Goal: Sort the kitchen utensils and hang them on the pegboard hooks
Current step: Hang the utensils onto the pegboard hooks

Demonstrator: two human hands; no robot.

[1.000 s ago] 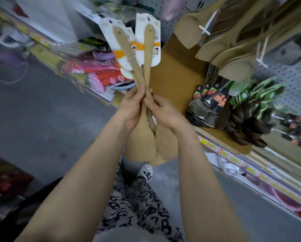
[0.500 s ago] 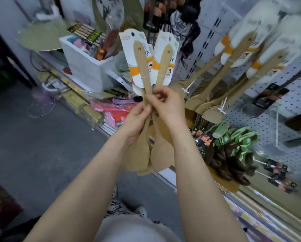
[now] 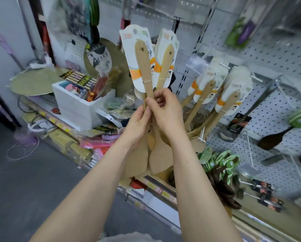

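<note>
two spatulas stand handle-up, heads down, in the middle of the view, crossing where they are held: the left spatula (image 3: 143, 67) and right spatula (image 3: 165, 67) each carry a white and orange card (image 3: 128, 55) with a cut-out near its top. the left hand (image 3: 139, 124) has its fingers curled round the shafts from the near side, and the right hand (image 3: 167, 110) pinches them just above, thumb across the front; both grip low, below the cards. the step in hand looks like parting the pair and readying one to hang. to do it well, let each hand keep one shaft, draw them apart so the cards do not snag, then lift one with its cut-out facing the pegboard (image 3: 268, 55) and thread it squarely over a hook (image 3: 224, 66). the hung spatulas (image 3: 205, 91) just right of the hands show where this sort belongs; whether their hook has room i cannot tell. slide the card on gently, since a tilted entry could tear it. a white box (image 3: 81, 105) of oddments sits to the left, and dark spoons (image 3: 221, 172) hang lower right.
</note>
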